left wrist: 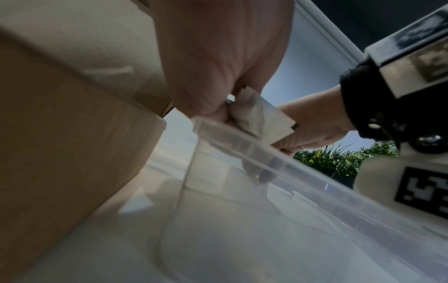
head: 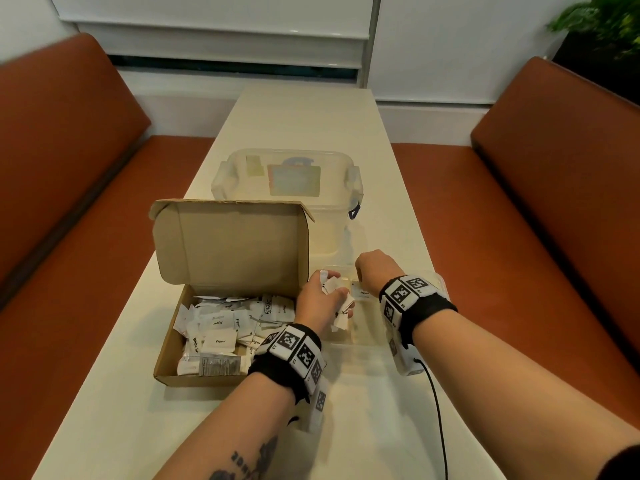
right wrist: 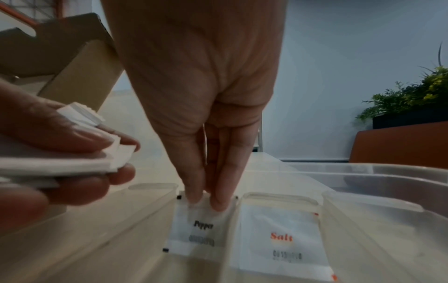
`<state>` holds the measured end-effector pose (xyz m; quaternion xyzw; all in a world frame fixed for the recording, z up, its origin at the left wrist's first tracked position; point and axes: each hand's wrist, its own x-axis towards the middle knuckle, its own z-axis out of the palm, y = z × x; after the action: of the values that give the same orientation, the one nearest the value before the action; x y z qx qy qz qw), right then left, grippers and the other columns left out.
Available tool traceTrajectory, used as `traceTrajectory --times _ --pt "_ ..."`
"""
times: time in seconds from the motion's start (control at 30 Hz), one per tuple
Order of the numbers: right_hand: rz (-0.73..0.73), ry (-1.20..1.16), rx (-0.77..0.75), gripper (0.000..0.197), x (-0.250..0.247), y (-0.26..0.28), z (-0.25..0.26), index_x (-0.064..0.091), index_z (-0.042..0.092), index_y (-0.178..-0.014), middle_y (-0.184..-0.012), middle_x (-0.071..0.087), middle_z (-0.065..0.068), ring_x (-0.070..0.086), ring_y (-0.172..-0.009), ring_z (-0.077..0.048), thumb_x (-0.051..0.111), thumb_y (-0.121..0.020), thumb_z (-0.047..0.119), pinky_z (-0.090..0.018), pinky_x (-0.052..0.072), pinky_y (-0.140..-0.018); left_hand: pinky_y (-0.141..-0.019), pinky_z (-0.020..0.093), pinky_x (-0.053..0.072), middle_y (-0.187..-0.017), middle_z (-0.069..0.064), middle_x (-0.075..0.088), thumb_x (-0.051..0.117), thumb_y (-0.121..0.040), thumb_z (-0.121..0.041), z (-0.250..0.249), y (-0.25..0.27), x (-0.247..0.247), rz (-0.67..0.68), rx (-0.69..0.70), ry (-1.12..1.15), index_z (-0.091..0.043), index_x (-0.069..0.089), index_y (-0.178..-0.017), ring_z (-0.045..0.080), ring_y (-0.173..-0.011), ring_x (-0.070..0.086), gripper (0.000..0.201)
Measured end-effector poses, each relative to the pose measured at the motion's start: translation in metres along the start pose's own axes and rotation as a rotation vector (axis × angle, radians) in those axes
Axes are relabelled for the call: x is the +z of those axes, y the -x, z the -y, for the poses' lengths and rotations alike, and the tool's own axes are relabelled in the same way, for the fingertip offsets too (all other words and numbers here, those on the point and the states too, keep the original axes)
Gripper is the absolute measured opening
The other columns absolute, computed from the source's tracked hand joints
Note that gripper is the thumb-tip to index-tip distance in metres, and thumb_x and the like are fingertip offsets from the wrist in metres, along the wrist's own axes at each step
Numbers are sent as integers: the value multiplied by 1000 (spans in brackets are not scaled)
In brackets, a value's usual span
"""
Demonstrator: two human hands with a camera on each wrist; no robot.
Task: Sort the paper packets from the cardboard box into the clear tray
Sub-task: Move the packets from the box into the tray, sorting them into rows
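An open cardboard box point(head: 166, 372) on the table holds several white paper packets point(head: 221, 327). To its right lies the clear tray point(head: 363, 329) with compartments point(right wrist: 358, 204). My left hand point(head: 322, 299) hovers over the tray's left end and grips a stack of packets point(head: 334, 287) point(right wrist: 60, 164). My right hand point(head: 372, 268) reaches down into the tray. There its thumb and forefinger point(right wrist: 206, 201) pinch the top of a Pepper packet point(right wrist: 201, 229) standing in one compartment. A Salt packet point(right wrist: 278, 239) stands in the compartment to the right. The left wrist view shows the left hand point(left wrist: 206, 67) above the tray rim point(left wrist: 315, 176).
A clear lidded container point(head: 287, 181) stands behind the box and tray. The box's raised lid point(head: 232, 244) stands left of my hands. Orange benches point(head: 69, 168) point(head: 554, 202) flank the narrow table. A black cable point(head: 436, 410) trails from my right wrist. A plant point(head: 602, 22) is far right.
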<state>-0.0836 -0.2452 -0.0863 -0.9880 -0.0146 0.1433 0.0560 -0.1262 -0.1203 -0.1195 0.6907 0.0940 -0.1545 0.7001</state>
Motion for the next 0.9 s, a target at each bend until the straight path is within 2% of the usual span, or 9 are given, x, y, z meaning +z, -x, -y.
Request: traceTrajectory --times 0.17,0.33,0.43,0.5,0.57,0.67,0.73,0.83,0.9 --pt "-35 -448 -40 9 -6 11 -1 67 4 -91 -91 68 -11 68 -77 -22 59 -87 3 -26 56 -72 -66 45 59 -102 21 60 56 -92 -3 -3 1 -3 36 -40 68 -17 55 -96 31 -74 66 15" --pt "92 -720 -115 20 -15 29 0 64 9 -98 -91 68 -11 67 -67 -17 72 -81 14 -25 59 -64 -58 35 58 -99 19 64 52 -97 -20 -9 2 -3 69 -89 107 -8 52 -116 25 -67 68 22" --pt "82 -693 -125 33 -10 36 3 60 12 -101 -97 64 -10 62 -62 -13 78 -73 8 -23 57 -59 -90 48 52 -115 20 63 40 -100 -39 -12 4 0 76 -140 14 -8 54 -120 33 -99 64 39" --pt "38 -694 -98 40 -7 38 2 58 13 -108 -96 62 -10 59 -63 -11 77 -73 6 -22 55 -59 -90 54 51 -106 24 66 36 -101 -42 -14 9 1 104 -211 151 -6 58 -118 35 -88 66 45" --pt "31 -703 -98 50 -5 40 0 56 18 -117 -93 60 -6 57 -62 -9 78 -73 6 -17 52 -56 -75 47 55 -95 26 67 35 -102 -40 -14 11 -1 116 -256 247 -4 59 -114 33 -71 65 45" --pt "28 -700 -117 49 -4 43 -2 60 23 -117 -95 57 -3 57 -65 -10 77 -74 8 -19 54 -59 -62 40 56 -88 24 68 35 -101 -29 -14 16 -4 142 -260 263 -3 57 -114 33 -65 66 36" --pt "-31 -712 -94 38 -3 43 -2 63 20 -108 -97 57 -3 60 -63 -12 77 -75 8 -21 55 -59 -63 40 56 -91 25 65 40 -96 -14 -17 21 -4 165 -235 241 -3 53 -117 33 -66 66 28" --pt "-121 -790 -39 19 -2 42 -4 63 10 -89 -94 60 -11 62 -58 -19 74 -76 2 -28 58 -60 -66 41 56 -101 29 60 39 -87 10 -19 23 -4 189 -168 174 -2 48 -123 32 -70 64 39" --pt "-146 -815 -15 16 -2 42 -6 57 7 -78 -82 60 -13 63 -60 -23 71 -77 0 -31 58 -59 -63 38 58 -99 28 61 42 -89 12 -18 24 -3 170 -118 149 0 49 -122 30 -69 64 36"
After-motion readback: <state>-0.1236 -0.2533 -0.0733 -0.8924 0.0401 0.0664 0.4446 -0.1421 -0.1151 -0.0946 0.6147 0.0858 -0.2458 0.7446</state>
